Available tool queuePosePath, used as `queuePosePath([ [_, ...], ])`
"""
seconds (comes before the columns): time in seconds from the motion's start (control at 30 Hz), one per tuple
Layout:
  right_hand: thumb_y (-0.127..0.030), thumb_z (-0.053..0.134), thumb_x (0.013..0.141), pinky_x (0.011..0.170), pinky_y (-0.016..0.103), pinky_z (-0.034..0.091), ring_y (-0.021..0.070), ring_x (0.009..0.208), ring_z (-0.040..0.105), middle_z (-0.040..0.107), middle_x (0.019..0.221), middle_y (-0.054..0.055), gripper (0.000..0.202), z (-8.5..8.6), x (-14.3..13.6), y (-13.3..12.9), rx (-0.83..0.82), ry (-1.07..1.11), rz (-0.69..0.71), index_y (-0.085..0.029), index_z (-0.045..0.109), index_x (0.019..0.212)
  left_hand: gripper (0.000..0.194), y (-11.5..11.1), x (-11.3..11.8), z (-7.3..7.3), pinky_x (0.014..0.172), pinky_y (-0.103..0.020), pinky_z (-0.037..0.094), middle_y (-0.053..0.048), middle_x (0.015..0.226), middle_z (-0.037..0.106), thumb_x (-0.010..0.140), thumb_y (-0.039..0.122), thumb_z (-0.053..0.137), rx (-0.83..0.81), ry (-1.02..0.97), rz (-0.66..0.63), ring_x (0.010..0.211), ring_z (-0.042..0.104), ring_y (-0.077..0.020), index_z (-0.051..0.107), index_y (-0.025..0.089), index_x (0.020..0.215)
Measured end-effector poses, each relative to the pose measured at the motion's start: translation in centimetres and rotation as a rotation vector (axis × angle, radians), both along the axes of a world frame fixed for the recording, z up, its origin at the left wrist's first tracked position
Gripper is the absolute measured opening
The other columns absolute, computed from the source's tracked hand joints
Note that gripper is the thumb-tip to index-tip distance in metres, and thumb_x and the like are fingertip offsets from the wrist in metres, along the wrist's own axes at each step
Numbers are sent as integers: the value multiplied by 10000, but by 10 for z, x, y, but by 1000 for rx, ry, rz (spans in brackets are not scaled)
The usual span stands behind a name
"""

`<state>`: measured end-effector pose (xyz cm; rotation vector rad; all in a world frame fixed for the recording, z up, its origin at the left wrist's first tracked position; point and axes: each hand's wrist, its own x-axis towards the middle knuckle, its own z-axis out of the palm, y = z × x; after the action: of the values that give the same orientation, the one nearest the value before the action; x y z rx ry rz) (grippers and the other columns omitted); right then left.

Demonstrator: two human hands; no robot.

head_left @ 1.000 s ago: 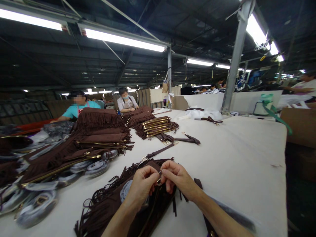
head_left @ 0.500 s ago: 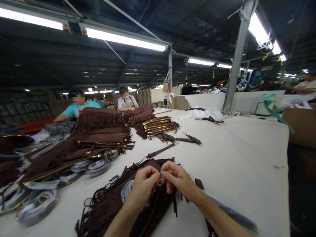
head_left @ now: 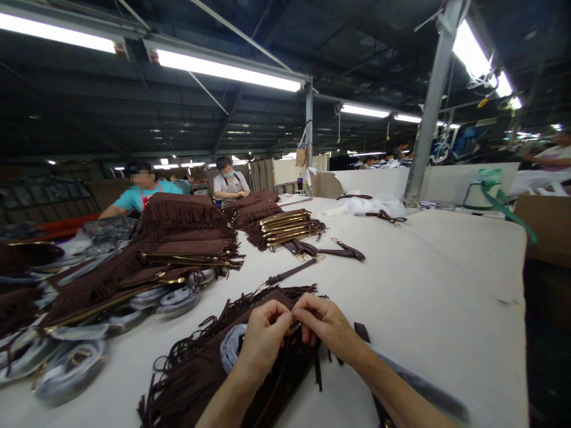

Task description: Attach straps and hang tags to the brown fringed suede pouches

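Note:
A brown fringed bag (head_left: 196,362) lies on the table in front of me, its fringe spread out to the left. My left hand (head_left: 263,339) and my right hand (head_left: 330,327) meet above its upper part. Both are closed in a pinch, thumb against fingers, with the fingertips almost touching. A bit of gold metal shows just under the right fingers. What the fingertips grip is too small and too covered to name. Beside my left wrist, a coiled strap in pale wrapping (head_left: 231,349) rests on the bag.
Several fringed bags (head_left: 187,246) are piled at the left, with wrapped coils (head_left: 74,371) near them. Zipped pieces (head_left: 285,229) are stacked farther back, beside brown straps with clasps (head_left: 289,273). Two people work across the pale table (head_left: 446,285). A metal post (head_left: 430,113) rises at its far side.
Both hands stay over the bag in a pinch, with only a small shift of the fingers. The view has moved slightly.

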<state>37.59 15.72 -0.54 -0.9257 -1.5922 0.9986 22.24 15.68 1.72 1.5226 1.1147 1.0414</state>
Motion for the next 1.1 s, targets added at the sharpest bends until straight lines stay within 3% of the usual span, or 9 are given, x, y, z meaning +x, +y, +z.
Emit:
queuePosePath([
  [0.2,-419,540,879,420,206,350,108,371,446,504,425,-76,282,-2,-2,-2,91,-64,-28,-212,523,689,180,3,1,-13,422,-202,243,53,511,445,681,352,497,94,51,38,449,346,-80,484,194,594],
  [0.43,-409,519,884,442,210,359,106,381,451,506,427,-77,293,-6,-7,-2,78,-62,-46,-215,505,665,168,4,5,-21,500,-220,293,47,533,431,680,320,478,171,45,98,520,374,-102,468,195,569],
  [0.53,-422,529,884,435,209,365,110,381,464,517,423,-74,298,-8,-8,-1,74,-57,-48,-216,511,670,159,2,6,-18,492,-218,293,50,526,425,680,315,479,159,57,90,506,371,-102,459,199,573],
  [0.63,-460,543,884,424,209,379,120,385,480,530,425,-67,299,-7,-6,0,43,-37,-40,-210,561,723,161,4,-3,-7,469,-217,311,50,535,441,743,336,469,96,104,17,484,397,-113,505,197,668],
  [0.73,-514,551,872,397,215,392,132,389,488,565,477,-56,333,-3,-1,2,-4,37,-45,-196,632,928,190,8,-27,13,643,-253,447,-23,764,599,783,217,419,220,344,29,706,558,-165,586,183,868],
  [0.83,-555,550,872,364,218,367,113,390,466,653,669,-6,394,3,5,3,28,111,-116,-194,632,1004,345,9,-58,26,921,-322,409,-90,1066,633,718,81,441,345,888,37,1036,552,-220,618,179,998],
  [0.93,-564,550,878,362,220,326,87,389,426,665,777,22,387,8,8,2,98,125,-164,-187,636,897,327,2,-78,25,908,-355,413,-129,1078,640,727,74,470,259,1250,-60,1050,566,-264,629,162,999],
  [1.03,-538,571,878,403,227,323,97,409,404,589,604,-20,367,12,8,-2,126,115,-141,-184,650,824,273,-6,-80,21,861,-363,417,-169,1072,632,738,50,443,258,1314,-43,1021,583,-288,610,138,936],
  [1.1,-519,591,867,434,234,340,109,443,420,584,588,-20,353,15,7,-7,135,103,-103,-180,687,851,248,-12,-75,28,813,-345,416,-151,1034,642,742,60,442,276,1326,-23,986,593,-279,579,153,927],
])
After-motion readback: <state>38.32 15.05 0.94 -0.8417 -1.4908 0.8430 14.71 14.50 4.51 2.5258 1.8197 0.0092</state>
